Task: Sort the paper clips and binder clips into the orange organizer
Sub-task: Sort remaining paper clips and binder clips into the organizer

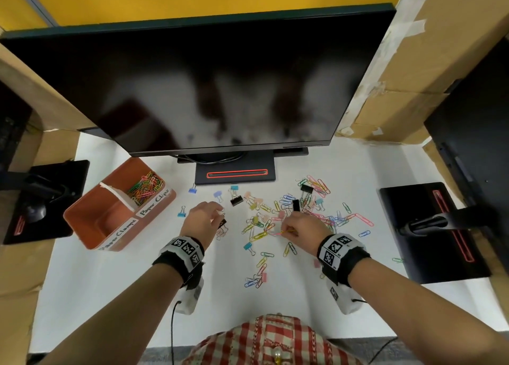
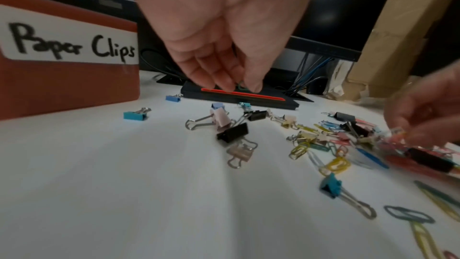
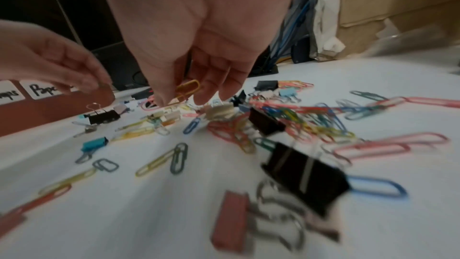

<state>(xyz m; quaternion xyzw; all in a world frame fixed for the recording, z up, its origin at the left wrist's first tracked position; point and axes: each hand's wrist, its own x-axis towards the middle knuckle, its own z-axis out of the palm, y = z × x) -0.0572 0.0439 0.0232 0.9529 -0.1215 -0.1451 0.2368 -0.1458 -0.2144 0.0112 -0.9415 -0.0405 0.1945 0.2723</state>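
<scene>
The orange organizer [image 1: 96, 218] stands at the left; its far compartment, labelled "Paper Clips" [image 2: 72, 46], holds coloured paper clips [image 1: 146, 187], and the near one looks empty. Loose paper clips and binder clips [image 1: 303, 207] lie scattered over the white table. My left hand [image 1: 220, 212] hovers above a black binder clip [image 1: 222, 223] and pinches a small green paper clip [image 2: 240, 87] between thumb and fingers. My right hand [image 1: 286, 227] is over the pile and pinches a yellow paper clip [image 3: 187, 88]. A black binder clip [image 3: 306, 176] lies just below the right wrist.
A large dark monitor [image 1: 206, 89] hangs over the back of the table, its stand base [image 1: 235, 173] just behind the clips. Black stands sit at the left [image 1: 41, 199] and right [image 1: 429, 227]. Cardboard walls [image 1: 413, 62] close in the sides.
</scene>
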